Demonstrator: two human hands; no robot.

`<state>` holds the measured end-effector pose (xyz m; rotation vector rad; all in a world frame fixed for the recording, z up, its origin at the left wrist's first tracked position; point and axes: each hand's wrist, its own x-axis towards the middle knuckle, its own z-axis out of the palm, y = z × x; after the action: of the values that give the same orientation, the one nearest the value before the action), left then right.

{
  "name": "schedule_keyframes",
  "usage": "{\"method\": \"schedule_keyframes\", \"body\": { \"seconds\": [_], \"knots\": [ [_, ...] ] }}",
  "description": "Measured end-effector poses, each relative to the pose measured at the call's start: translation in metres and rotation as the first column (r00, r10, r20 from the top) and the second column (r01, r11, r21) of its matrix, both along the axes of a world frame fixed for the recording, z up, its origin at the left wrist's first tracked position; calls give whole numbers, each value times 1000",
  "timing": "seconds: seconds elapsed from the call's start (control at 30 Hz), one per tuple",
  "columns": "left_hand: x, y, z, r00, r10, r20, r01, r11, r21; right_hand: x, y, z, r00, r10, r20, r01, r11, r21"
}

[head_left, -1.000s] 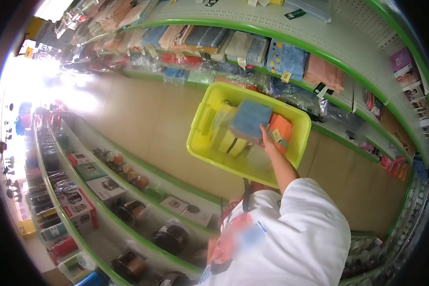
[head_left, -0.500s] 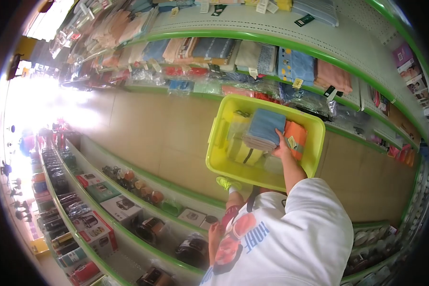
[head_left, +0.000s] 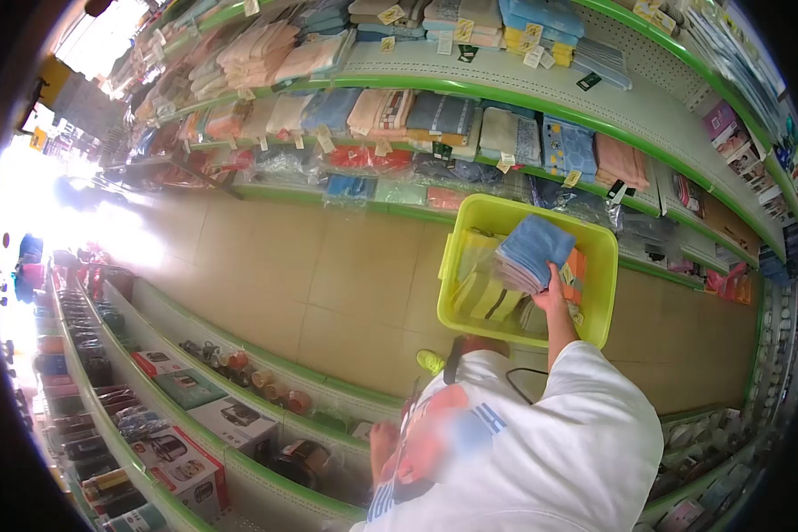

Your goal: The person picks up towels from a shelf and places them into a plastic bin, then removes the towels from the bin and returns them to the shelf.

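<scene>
My right hand [head_left: 551, 293] grips the near edge of a folded stack of towels [head_left: 537, 246], blue on top with pinkish-grey layers below. The stack is held over a yellow-green bin [head_left: 450, 312]. Inside the bin lie a yellow and grey striped cloth [head_left: 488, 300] at the left and an orange item [head_left: 574, 273] at the right, partly hidden by the stack and my hand. My left hand [head_left: 384, 440] hangs low beside the white shirt, near the lower shelf; its fingers are too unclear to read.
Shelves with green edges [head_left: 470, 87] hold folded towels along the far side. At the lower left, another shelf unit carries boxed appliances [head_left: 179, 461], mugs [head_left: 262, 379] and a dark pot [head_left: 303, 461]. Tiled floor [head_left: 328, 275] lies between the units. A yellow-green shoe [head_left: 430, 361] shows below the bin.
The bin and towel stack appear farther right and slightly lower as the view shifts. The stack is tilted more, and more of the striped cloth shows. My right hand keeps its grip.
</scene>
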<state>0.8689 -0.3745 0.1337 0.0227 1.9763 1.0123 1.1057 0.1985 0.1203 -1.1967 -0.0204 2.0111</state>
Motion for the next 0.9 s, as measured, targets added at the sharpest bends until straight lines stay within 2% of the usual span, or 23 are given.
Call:
{"method": "schedule_keyframes", "body": {
  "seconds": [0.03,0.1,0.2,0.33,0.43,0.57,0.67,0.77,0.83,0.87,0.9],
  "knots": [
    [-20,-2,-10,882,379,281,-375,924,-68,-3,-8,10,1000,-4,-10,5,999,33],
    [-59,5,-11,915,372,157,-368,928,-53,-6,-19,24,999,-18,-38,21,995,100],
    [-124,23,-33,988,146,48,-147,989,13,-15,-33,50,995,-93,30,91,993,75],
    [-192,107,-25,996,-81,46,76,991,111,-20,-42,64,973,-164,162,142,980,140],
    [-226,185,-17,966,-258,16,251,950,184,-11,-42,56,982,-164,88,142,966,218],
    [-254,300,25,889,-455,54,412,846,339,-52,-31,97,984,-176,28,161,947,279],
    [-274,375,29,779,-627,-6,588,727,354,-110,-6,134,986,-167,-3,158,929,333],
    [-288,446,57,631,-773,-62,740,577,345,-165,22,151,987,-146,-62,158,898,411],
    [-304,493,62,611,-786,-91,705,489,514,-202,44,154,985,-81,-150,146,860,489],
    [-311,518,63,606,-788,-112,674,434,598,-228,53,172,981,-46,-191,137,858,495],
    [-320,533,59,642,-763,-77,634,471,614,-252,55,191,974,-9,-225,123,857,500]
  ]
}}
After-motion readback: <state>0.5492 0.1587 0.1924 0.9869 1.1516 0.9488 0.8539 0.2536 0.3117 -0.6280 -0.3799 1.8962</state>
